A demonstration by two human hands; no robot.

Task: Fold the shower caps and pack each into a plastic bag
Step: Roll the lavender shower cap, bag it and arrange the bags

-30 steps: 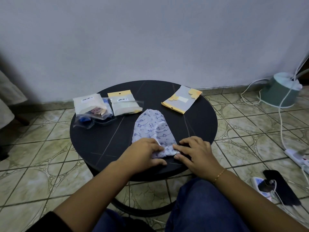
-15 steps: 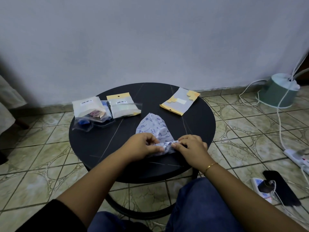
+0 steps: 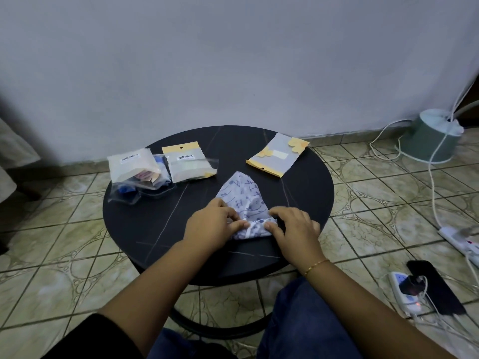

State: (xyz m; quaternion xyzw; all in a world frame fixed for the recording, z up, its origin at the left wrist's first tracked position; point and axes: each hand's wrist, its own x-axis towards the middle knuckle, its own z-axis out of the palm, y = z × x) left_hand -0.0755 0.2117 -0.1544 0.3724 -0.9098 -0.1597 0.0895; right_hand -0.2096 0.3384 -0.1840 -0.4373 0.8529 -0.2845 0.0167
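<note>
left hand (image 3: 211, 225): palm down, fingers curled, pinching near edge of shower cap (image 3: 242, 196) | right hand (image 3: 294, 228): palm down, thumb and fingers pinching same folded edge | cap: frame centre, flat on black tabletop (image 3: 145, 229) | empty plastic bag (image 3: 277, 154): upper right of cap

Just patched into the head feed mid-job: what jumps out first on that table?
Both hands, left hand and right hand, pinch the near edge of a white shower cap with blue print at the middle of the round black table. Filled plastic bags lie at the far left, and a flat yellow-edged bag lies at the far right.
</note>
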